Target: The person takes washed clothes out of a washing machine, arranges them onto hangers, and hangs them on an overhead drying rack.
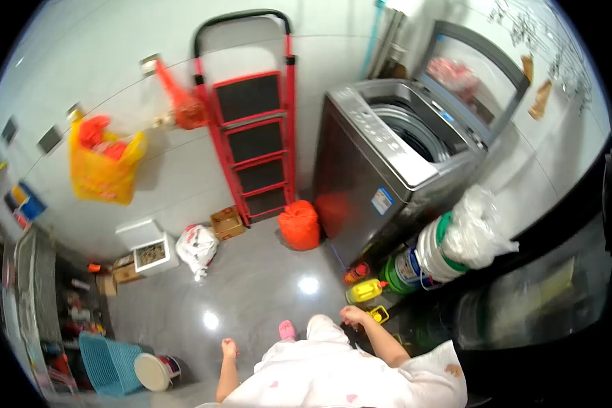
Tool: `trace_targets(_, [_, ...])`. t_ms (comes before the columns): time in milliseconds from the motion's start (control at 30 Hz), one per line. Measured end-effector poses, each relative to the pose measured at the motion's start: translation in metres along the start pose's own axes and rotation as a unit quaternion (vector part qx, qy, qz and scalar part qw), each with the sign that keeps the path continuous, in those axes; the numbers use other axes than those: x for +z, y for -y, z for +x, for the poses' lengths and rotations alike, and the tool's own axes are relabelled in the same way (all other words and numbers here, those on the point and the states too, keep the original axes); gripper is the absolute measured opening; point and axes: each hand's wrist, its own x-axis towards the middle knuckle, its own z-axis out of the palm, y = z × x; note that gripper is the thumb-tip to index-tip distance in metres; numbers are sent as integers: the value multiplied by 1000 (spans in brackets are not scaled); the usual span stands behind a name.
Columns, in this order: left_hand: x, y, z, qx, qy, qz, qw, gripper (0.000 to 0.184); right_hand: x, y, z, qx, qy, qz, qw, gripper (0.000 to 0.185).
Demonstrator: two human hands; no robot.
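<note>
My left hand [230, 348] hangs over the grey floor at my left side, its fingers curled in and nothing seen in them. On the other side, my right hand [352, 315] is held low in front of me, fingers also curled, with no object showing. Nearest to it are a yellow bottle [365, 291] with a red cap and a small yellow container [379, 313]. Ahead on the right stands a grey top-loading washing machine [360, 160], its lid [479, 75] raised and its drum [415, 132] exposed.
A red folding stepladder [255, 129] leans on the wall. Beside the washer are an orange-red bag [299, 225] and stacked buckets [434, 251]. A yellow bag [107, 166] hangs on the left wall. A foam box [155, 253], white bag [197, 249] and blue basket [109, 364] stand on the floor.
</note>
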Motion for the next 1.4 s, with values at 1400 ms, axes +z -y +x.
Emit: trace_targets(1400, [545,-796,8,659,431,127,603,14,-614,340,-51,-107,-345,-123,924,35])
